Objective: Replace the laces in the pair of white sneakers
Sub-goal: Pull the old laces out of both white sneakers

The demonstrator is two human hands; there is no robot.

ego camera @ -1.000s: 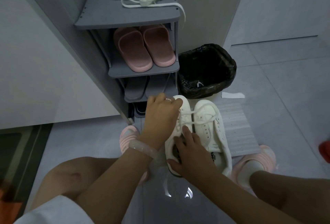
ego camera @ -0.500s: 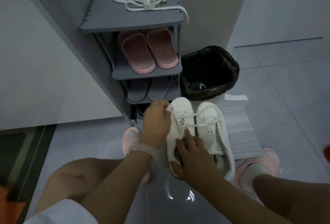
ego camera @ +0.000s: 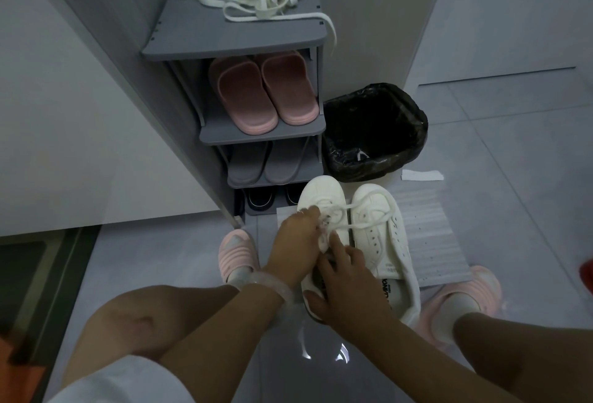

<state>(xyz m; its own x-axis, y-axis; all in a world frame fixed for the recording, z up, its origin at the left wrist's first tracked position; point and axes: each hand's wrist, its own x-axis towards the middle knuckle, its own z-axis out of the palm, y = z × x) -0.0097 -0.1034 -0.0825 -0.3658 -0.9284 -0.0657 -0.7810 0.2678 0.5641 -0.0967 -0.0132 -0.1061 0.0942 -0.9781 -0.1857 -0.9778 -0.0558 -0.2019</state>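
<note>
Sneakers sit side by side under your hands, the left sneaker (ego camera: 322, 197) between them, the right sneaker (ego camera: 382, 235) just beside your right hand (ego camera: 345, 277). Judging by the lace (ego camera: 359, 210) strung across both, you are pulling it through the eyelets: draw it along the eyelet's line and keep the shoe pinned. Your left hand (ego camera: 296, 242) curls its fingers on the lace at the tongue. Your right hand, fingers fairly straight, presses on the left sneaker's heel.
</note>
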